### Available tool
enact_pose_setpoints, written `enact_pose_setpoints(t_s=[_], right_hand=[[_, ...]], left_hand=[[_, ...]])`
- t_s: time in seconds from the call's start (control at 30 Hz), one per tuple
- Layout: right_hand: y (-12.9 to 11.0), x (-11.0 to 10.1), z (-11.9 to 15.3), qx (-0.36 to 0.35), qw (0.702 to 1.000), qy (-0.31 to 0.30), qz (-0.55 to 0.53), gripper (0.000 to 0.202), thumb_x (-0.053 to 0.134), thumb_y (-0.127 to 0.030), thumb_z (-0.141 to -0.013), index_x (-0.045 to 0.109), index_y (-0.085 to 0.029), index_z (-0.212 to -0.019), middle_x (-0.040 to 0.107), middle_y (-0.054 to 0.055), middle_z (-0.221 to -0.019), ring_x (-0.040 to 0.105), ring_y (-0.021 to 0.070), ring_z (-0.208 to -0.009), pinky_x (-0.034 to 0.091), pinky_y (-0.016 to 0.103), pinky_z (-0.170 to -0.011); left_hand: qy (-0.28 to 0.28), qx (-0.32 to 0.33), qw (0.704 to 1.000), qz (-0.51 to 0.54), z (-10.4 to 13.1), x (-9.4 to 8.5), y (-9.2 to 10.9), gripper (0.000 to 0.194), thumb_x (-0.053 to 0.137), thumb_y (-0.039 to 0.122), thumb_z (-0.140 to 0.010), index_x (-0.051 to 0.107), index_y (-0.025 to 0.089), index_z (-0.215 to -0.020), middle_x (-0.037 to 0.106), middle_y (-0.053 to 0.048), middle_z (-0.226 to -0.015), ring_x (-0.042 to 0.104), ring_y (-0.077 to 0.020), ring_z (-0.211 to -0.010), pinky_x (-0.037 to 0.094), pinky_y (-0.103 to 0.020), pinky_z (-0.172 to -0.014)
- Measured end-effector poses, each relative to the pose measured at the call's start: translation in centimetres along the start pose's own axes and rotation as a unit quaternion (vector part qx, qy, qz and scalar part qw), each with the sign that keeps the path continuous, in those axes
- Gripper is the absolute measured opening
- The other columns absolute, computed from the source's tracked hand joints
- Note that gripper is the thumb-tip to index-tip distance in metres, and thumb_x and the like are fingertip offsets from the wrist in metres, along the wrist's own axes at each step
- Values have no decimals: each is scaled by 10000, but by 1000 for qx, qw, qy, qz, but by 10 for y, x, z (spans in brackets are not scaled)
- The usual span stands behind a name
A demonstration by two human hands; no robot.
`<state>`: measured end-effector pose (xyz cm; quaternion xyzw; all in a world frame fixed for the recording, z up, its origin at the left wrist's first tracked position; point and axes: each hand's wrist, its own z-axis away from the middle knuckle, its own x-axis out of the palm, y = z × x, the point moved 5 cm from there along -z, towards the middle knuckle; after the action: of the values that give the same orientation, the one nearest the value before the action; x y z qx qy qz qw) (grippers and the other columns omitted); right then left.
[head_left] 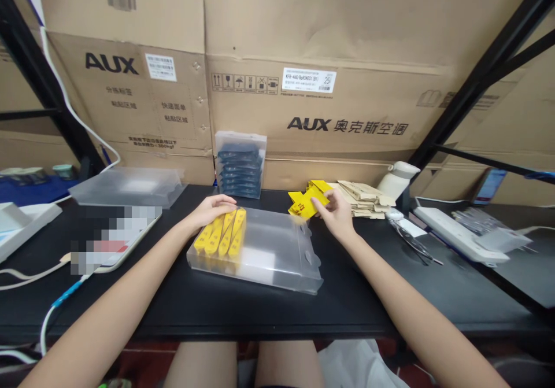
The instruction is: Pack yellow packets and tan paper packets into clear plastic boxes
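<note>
A clear plastic box [277, 249] lies on the black table, with several yellow packets [220, 235] lined up in its left end. My left hand [213, 210] rests at that end, fingers bent over the top of the packets. Beyond the box's right end, my right hand [337, 211] pinches a yellow packet [313, 204] between thumb and fingers. Other yellow packets [319, 186] show just behind it, partly covered. Beige packets [364, 194] are stacked to the right of that hand.
Behind stands a clear box of dark blue packets [240, 168]. An empty clear case [128, 185] and a phone [125, 237] lie left. At right are a white bottle [396, 181], a cable [411, 240] and a power strip [459, 232]. Cardboard [359, 104] backs the table [277, 318].
</note>
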<state>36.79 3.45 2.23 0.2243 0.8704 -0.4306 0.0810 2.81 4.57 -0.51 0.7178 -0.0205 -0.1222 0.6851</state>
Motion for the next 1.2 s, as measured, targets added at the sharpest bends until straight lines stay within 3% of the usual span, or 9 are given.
enact_pose_setpoints(t_s=[0.23,0.37,0.5,0.73,1.07,1.2], right_hand=[[5,17,2,32,992,-99,-78,353,604,-496,-772,356,-246,-801,485,-11,-714,590,169,-555,538,323,-470],[8,21,6,0,992,-125,-4,285,572,-481,-795,431,-235,-823,467,-14,-657,519,155,-563,528,310,-524],[5,22,8,-36,985,-152,72,243,555,-440,-803,516,-209,-866,559,19,-684,537,171,-606,480,298,-567],[5,25,9,-39,958,-221,179,194,566,-359,-771,562,-165,-783,605,33,-729,513,151,-581,396,262,-548],[7,24,8,-31,959,-204,196,323,617,-389,-753,620,-146,-966,681,87,-893,561,167,-593,452,294,-586],[8,25,9,-40,965,-196,170,308,616,-361,-772,642,-160,-1002,694,107,-973,633,220,-681,502,353,-650]], left_hand=[[5,-5,1000,0,1,0,1,331,756,349,-615,664,176,-882,701,-45,-857,650,-202,-831,463,-320,-795],[5,0,1000,-2,0,-1,0,323,757,347,-613,667,181,-876,704,-43,-857,650,-196,-820,462,-312,-782],[4,-2,1000,-3,0,0,0,328,757,352,-611,666,185,-878,706,-42,-858,649,-195,-811,462,-311,-773],[8,0,1000,-17,1,0,2,331,750,359,-616,667,181,-883,704,-49,-876,647,-205,-841,462,-316,-793],[2,-3,1000,-15,2,0,2,351,744,380,-618,666,182,-897,706,-52,-880,653,-214,-838,471,-327,-791],[5,1,1000,-16,1,-1,1,358,750,384,-608,669,178,-889,709,-58,-889,655,-217,-839,472,-327,-790]])
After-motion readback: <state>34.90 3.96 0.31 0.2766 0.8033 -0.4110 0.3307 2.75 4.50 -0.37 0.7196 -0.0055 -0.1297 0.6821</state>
